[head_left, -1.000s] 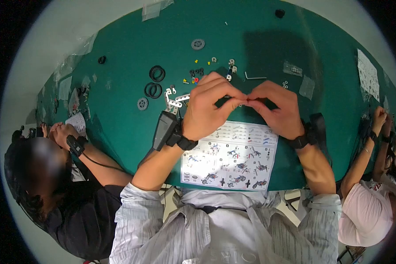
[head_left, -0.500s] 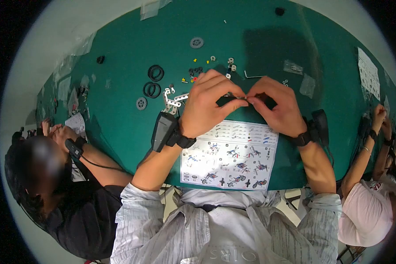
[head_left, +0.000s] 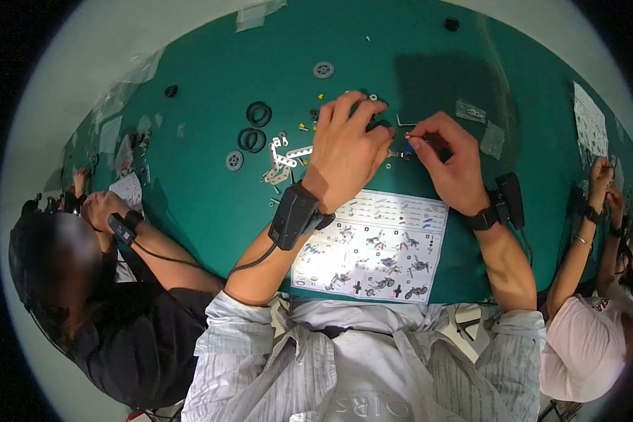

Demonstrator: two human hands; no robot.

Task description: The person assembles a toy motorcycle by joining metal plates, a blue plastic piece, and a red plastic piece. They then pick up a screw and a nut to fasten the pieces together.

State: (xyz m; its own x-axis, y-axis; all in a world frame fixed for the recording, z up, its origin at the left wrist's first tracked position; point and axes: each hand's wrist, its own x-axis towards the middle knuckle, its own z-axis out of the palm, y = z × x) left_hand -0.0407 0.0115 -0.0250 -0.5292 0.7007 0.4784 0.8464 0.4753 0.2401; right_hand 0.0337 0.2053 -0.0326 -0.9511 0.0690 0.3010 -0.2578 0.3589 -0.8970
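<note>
My left hand [head_left: 348, 144] reaches over the small parts, palm down with fingers bent and apart; what lies beneath it is hidden. My right hand [head_left: 451, 158] pinches a small red part [head_left: 407, 136] between thumb and fingertips. A small blue part shows below its thumb, beside a metal piece [head_left: 401, 155] on the table. Silver perforated strips [head_left: 281, 160] lie left of my left hand, with small yellow pieces [head_left: 303, 127] near them. Under my wrists is the printed instruction sheet [head_left: 369, 246].
Black rings [head_left: 259, 114] and grey wheels [head_left: 234, 160] lie on the green table. A hex key [head_left: 406, 120] and clear bags [head_left: 470, 110] are beyond my right hand. One person [head_left: 141, 330] sits at left, another [head_left: 585, 344] at right.
My hands have moved apart. The left one has spread its fingers over the parts, while the right one has stayed near its place with the small red part now showing.
</note>
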